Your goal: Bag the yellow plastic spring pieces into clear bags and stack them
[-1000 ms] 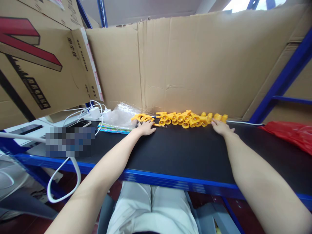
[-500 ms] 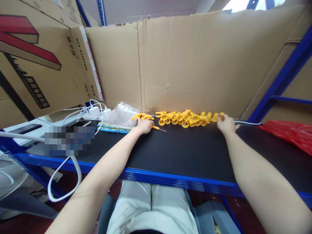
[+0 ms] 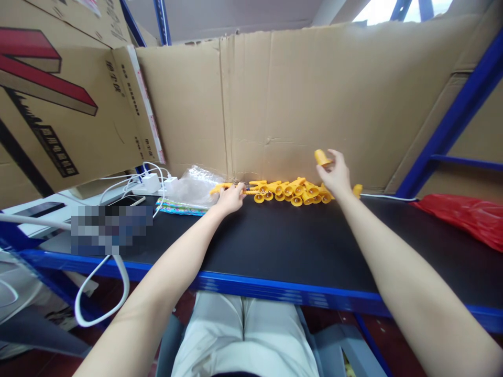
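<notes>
Our right hand [image 3: 337, 175] pinches a yellow cone [image 3: 320, 157] above the yellow pile [image 3: 291, 190]. Our left hand [image 3: 230, 198] grips a yellow stick [image 3: 220, 187] beside that pile.

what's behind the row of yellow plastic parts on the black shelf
A creased cardboard sheet stands right behind the yellow parts. What lies beyond it is covered.
</notes>
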Available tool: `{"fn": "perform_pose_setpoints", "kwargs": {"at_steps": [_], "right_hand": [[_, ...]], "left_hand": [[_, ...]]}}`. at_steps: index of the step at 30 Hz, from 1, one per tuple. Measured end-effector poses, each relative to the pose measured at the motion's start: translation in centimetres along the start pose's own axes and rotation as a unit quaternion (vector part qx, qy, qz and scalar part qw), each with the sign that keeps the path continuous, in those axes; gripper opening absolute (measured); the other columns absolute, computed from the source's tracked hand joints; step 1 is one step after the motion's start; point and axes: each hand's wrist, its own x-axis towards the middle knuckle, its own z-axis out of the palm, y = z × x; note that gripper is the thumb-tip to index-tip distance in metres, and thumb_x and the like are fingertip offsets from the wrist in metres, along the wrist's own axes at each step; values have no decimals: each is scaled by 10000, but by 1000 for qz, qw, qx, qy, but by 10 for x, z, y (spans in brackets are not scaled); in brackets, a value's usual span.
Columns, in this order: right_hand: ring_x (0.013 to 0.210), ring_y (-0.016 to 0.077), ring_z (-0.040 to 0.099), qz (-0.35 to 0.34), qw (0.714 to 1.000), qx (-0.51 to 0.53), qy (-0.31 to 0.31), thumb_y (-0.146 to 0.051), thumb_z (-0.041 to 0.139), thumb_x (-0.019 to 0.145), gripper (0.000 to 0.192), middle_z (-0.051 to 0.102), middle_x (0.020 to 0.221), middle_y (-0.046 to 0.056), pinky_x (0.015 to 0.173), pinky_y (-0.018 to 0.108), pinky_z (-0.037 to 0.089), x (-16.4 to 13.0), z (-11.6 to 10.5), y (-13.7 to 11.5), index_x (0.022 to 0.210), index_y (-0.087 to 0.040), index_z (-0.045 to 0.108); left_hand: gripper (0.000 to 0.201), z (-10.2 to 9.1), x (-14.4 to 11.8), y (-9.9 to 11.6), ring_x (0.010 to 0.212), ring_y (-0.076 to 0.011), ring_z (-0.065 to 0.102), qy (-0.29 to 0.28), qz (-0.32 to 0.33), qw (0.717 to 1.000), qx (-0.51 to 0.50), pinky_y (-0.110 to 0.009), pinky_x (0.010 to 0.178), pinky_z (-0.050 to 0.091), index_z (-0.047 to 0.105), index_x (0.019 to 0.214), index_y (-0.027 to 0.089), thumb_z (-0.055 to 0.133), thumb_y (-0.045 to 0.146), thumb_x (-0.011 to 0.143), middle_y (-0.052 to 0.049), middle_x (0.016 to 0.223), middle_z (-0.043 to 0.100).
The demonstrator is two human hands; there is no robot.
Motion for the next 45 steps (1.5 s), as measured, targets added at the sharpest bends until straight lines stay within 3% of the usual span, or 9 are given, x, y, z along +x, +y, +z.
{"fn": "perform_pose_setpoints", "kwargs": {"at_steps": [3, 8, 12, 14, 22, 28, 33, 39, 45], "right_hand": [[834, 193, 598, -41, 995, 21, -85, -210, 552, 675, 588, 549, 1098, 112, 781, 343, 466, -5, 10, -24, 1243, -166, 407], [870, 215, 585, -98, 965, -6, -242, -138, 564, 625, 409, 590, 1033, 89, 815, 372, 451, -12, 13, -52, 1032, -168, 566], [787, 207, 587, -81, 920, 5, -384, -136, 596, 630, 342, 621, 889, 52, 728, 356, 464, -19, 9, -70, 965, -206, 585], [724, 197, 584, -57, 904, 9, -423, -133, 603, 639, 336, 623, 822, 35, 667, 332, 462, -23, 7, -79, 960, -228, 587], [709, 156, 585, -71, 898, -19, -433, -100, 581, 646, 359, 639, 857, 21, 593, 242, 442, -29, 5, -92, 983, -223, 572], [756, 160, 609, -70, 881, 90, -459, -203, 606, 703, 345, 651, 861, 39, 665, 266, 483, -32, 16, -84, 1046, -200, 562], [708, 138, 616, 17, 866, 173, -469, -261, 571, 767, 273, 650, 871, 45, 644, 262, 498, -34, 15, -89, 1032, -202, 549], [584, 132, 607, 122, 854, 246, -442, -330, 408, 879, 217, 605, 604, 15, 620, 264, 500, -41, 24, -88, 985, -183, 527], [580, 127, 625, 155, 837, 265, -453, -432, 402, 866, 316, 650, 844, 44, 595, 258, 509, -41, 31, -76, 1053, -208, 524]], "left_hand": [[168, 2, 2, -4, 981, -231, 525, -5, -5, 1000, -15, -420, 874, 304, 459, 1001, 240, 395, 286, 852, -60, 1019, 591], [171, 5, 4, -9, 992, -232, 531, -12, -20, 999, -28, -422, 893, 294, 450, 1002, 243, 424, 292, 840, -45, 1043, 603], [181, 6, 5, -11, 974, -250, 541, -13, -15, 999, -33, -443, 876, 304, 447, 1006, 238, 422, 295, 837, -48, 994, 623], [181, 6, 6, -12, 980, -255, 539, -11, -14, 999, -32, -447, 879, 301, 450, 1002, 234, 427, 293, 832, -55, 1008, 621], [190, 3, 4, -10, 959, -254, 555, -25, -20, 999, -27, -426, 855, 329, 461, 1007, 225, 436, 275, 826, -68, 1006, 620], [229, -7, 0, 1, 932, -212, 556, 22, 46, 997, -56, -335, 794, 390, 479, 1032, 227, 438, 320, 827, -54, 1006, 607], [244, -7, 0, 3, 866, -186, 565, 50, 84, 991, -87, -292, 761, 406, 516, 1014, 202, 449, 331, 817, -48, 916, 616], [265, -8, 2, 0, 792, -180, 567, 60, 84, 990, -93, -289, 714, 414, 535, 1016, 207, 465, 345, 801, -35, 804, 612], [273, -8, 0, 0, 786, -174, 570, 57, 78, 991, -93, -278, 708, 417, 548, 1007, 206, 474, 360, 793, -33, 818, 620]]}}
